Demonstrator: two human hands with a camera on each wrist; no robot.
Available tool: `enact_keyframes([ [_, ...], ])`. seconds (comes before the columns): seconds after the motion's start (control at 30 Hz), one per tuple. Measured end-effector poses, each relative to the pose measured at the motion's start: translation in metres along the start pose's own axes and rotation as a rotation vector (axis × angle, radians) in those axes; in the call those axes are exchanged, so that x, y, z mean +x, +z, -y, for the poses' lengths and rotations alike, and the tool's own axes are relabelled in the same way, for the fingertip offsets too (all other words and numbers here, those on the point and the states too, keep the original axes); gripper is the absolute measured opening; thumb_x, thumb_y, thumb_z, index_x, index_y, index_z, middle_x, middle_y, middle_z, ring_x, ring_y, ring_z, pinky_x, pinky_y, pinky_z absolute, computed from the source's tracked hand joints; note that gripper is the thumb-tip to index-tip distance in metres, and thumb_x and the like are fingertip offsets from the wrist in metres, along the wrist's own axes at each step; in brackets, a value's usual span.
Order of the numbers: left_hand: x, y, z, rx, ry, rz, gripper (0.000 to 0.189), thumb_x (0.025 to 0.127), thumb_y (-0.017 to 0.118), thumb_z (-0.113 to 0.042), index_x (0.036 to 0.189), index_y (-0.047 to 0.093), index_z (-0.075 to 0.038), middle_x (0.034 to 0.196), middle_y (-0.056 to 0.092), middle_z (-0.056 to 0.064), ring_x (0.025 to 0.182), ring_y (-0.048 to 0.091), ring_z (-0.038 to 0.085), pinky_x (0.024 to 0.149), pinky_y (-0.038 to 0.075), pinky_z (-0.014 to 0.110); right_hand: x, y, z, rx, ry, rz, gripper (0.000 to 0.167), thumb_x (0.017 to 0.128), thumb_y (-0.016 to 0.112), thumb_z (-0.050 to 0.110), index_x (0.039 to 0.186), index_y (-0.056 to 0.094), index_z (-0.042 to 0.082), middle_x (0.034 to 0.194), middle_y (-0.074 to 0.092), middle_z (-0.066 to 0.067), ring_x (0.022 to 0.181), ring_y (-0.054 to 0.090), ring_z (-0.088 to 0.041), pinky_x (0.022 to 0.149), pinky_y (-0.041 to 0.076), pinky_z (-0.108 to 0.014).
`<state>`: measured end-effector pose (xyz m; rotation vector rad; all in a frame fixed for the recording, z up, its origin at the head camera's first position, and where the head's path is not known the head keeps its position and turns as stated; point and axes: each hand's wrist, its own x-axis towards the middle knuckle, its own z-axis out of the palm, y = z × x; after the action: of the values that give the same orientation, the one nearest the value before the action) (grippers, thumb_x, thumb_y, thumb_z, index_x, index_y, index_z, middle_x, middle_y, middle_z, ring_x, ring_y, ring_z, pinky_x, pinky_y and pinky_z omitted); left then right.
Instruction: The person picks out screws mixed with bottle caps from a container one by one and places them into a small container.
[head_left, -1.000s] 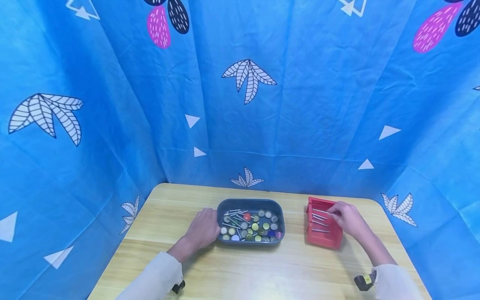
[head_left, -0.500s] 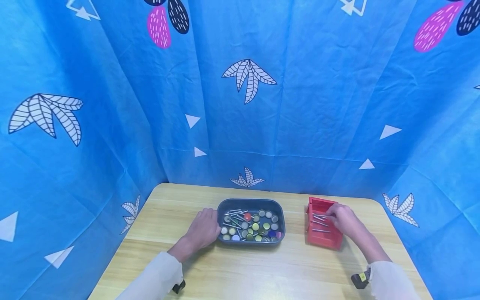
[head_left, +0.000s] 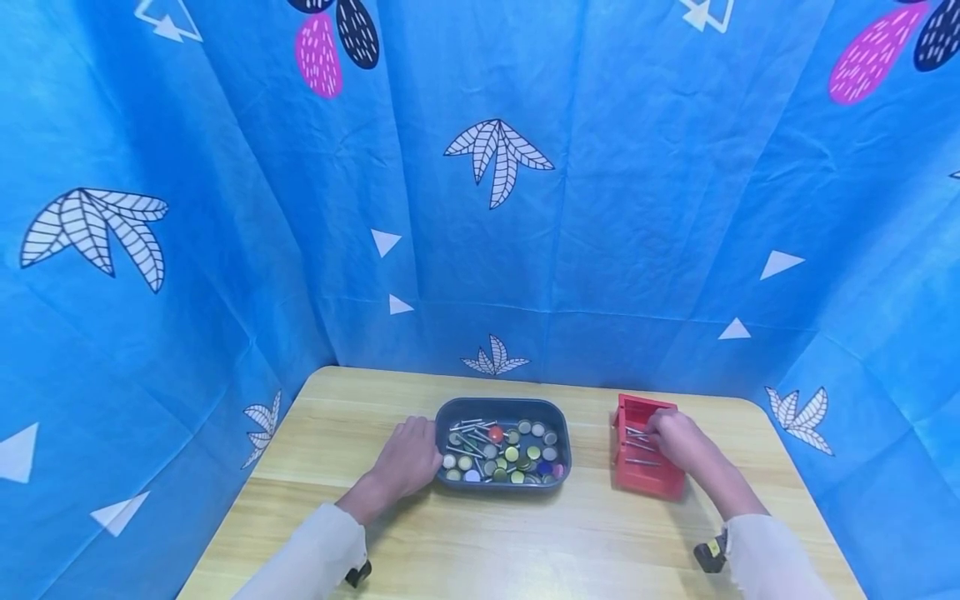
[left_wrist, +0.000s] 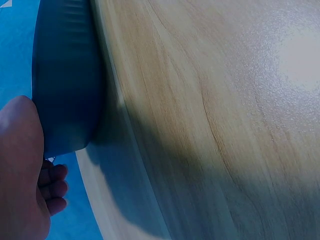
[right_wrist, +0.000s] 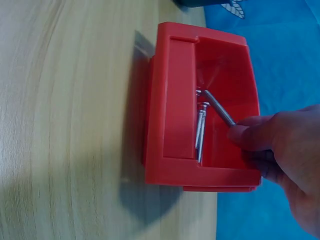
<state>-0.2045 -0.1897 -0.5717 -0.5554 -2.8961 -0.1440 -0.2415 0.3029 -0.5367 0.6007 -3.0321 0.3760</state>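
A dark grey tray [head_left: 525,408] holds bottle caps [head_left: 512,454] in several colours, with screws [head_left: 468,433] heaped at its left side. My left hand [head_left: 408,454] grips the tray's left end. In the left wrist view the thumb [left_wrist: 20,120] lies against the tray's wall [left_wrist: 67,75], with curled fingertips showing below. My right hand [head_left: 675,437] reaches into a red bin [head_left: 648,483]. Its thumb and finger pinch a long metal screw [right_wrist: 219,107], tilted inside the bin in the right wrist view. Other screws [right_wrist: 201,130] lie on the bin's floor, partly hidden by its front wall.
Both containers stand on a light wooden table [head_left: 487,542], with a gap between them. A blue patterned cloth [head_left: 480,250] hangs behind and at both sides. A small dark camera [head_left: 708,554] sits at my right wrist.
My right hand has moved slightly left and down into the red bin, bringing its screw closer to the others. My left hand and the tray have stayed in place.
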Motion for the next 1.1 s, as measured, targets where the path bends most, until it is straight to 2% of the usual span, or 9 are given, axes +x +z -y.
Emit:
enact_keyframes([
  [0.1, -0.001, -0.002, 0.000, 0.013, 0.004, -0.005, 0.026, 0.093, 0.053, -0.025, 0.103, 0.060, -0.002, 0.086, 0.050, 0.004, 0.082, 0.042, 0.020, 0.081, 0.042, 0.036, 0.000, 0.002, 0.003, -0.108, -0.057, -0.021, 0.009, 0.083, 0.075, -0.007, 0.088, 0.077, 0.001, 0.079, 0.071, -0.009, 0.074, 0.068, -0.023, 0.072, 0.060, -0.040],
  [0.2, -0.001, -0.001, 0.000, 0.015, 0.005, -0.012, 0.026, 0.092, 0.053, -0.025, 0.103, 0.060, -0.002, 0.086, 0.050, 0.004, 0.082, 0.042, 0.020, 0.080, 0.042, 0.036, 0.000, 0.006, 0.006, -0.226, -0.119, -0.047, 0.012, 0.081, 0.074, -0.009, 0.087, 0.073, 0.001, 0.077, 0.070, -0.010, 0.071, 0.068, -0.024, 0.069, 0.060, -0.039],
  [0.37, -0.001, 0.002, 0.000, -0.013, 0.000, -0.009, 0.025, 0.092, 0.055, -0.024, 0.103, 0.061, -0.002, 0.087, 0.052, 0.004, 0.083, 0.043, 0.020, 0.082, 0.043, 0.037, -0.002, 0.017, 0.007, -0.297, -0.147, -0.035, 0.016, 0.078, 0.077, -0.008, 0.085, 0.069, 0.004, 0.078, 0.070, -0.012, 0.074, 0.069, -0.027, 0.071, 0.061, -0.039],
  [0.47, -0.001, 0.002, 0.000, -0.018, 0.003, -0.006, 0.024, 0.093, 0.057, -0.023, 0.104, 0.061, -0.002, 0.087, 0.052, 0.004, 0.083, 0.044, 0.020, 0.083, 0.044, 0.037, -0.002, 0.018, 0.008, -0.286, -0.129, -0.019, 0.016, 0.079, 0.076, -0.006, 0.083, 0.068, 0.006, 0.079, 0.070, -0.012, 0.074, 0.068, -0.026, 0.072, 0.060, -0.039],
  [0.7, -0.001, 0.000, 0.001, -0.016, 0.003, -0.009, 0.025, 0.093, 0.054, -0.024, 0.104, 0.061, -0.002, 0.087, 0.052, 0.003, 0.084, 0.044, 0.019, 0.084, 0.044, 0.037, -0.001, 0.025, 0.007, -0.236, -0.124, -0.052, 0.013, 0.080, 0.073, -0.004, 0.081, 0.067, 0.007, 0.078, 0.070, -0.012, 0.074, 0.068, -0.027, 0.071, 0.059, -0.040],
  [0.93, -0.001, 0.002, 0.000, -0.044, -0.017, 0.000, 0.024, 0.093, 0.056, -0.023, 0.103, 0.061, -0.003, 0.087, 0.052, 0.004, 0.084, 0.044, 0.020, 0.085, 0.044, 0.039, 0.003, 0.036, 0.002, -0.255, -0.116, -0.039, 0.012, 0.080, 0.076, -0.003, 0.082, 0.070, 0.007, 0.076, 0.071, -0.011, 0.072, 0.068, -0.026, 0.070, 0.059, -0.040],
  [1.1, 0.000, 0.001, 0.000, -0.030, -0.005, -0.013, 0.022, 0.093, 0.058, -0.022, 0.102, 0.060, -0.002, 0.086, 0.051, 0.004, 0.083, 0.043, 0.020, 0.083, 0.043, 0.038, 0.004, 0.035, 0.002, -0.255, -0.113, -0.029, 0.012, 0.079, 0.076, -0.003, 0.083, 0.070, 0.007, 0.077, 0.071, -0.011, 0.073, 0.068, -0.026, 0.072, 0.059, -0.040],
])
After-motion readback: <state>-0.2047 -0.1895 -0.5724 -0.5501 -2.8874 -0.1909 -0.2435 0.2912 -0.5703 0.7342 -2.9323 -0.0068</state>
